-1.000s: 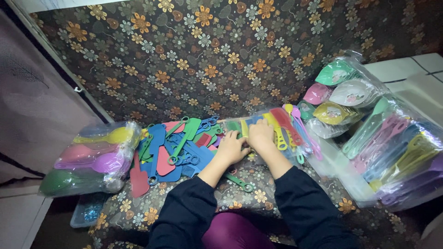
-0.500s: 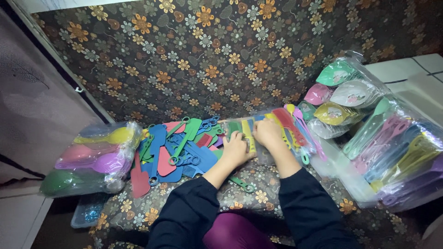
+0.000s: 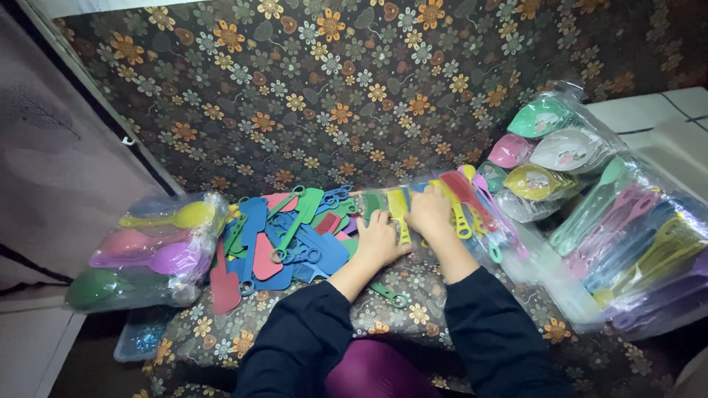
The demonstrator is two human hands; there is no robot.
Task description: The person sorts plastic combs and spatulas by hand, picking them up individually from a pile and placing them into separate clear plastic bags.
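My left hand and my right hand rest side by side on a clear plastic packet of coloured combs lying on the flowered cloth. Between them a yellow comb shows, and my fingers press on the packet's near end. A red comb and a second yellow one lie inside the packet just right of my right hand. Left of my left hand spreads a loose heap of blue, green and red combs. Both sleeves are black.
A bag of large coloured spoons lies at the left. Bagged spoon sets and plastic scoops pile up at the right. One green comb lies alone near my left forearm. A small clear box sits low at the left.
Both hands have slid slightly right and forward along the comb packet, and the yellow comb between them has come more into view. The heaps around them have not moved.
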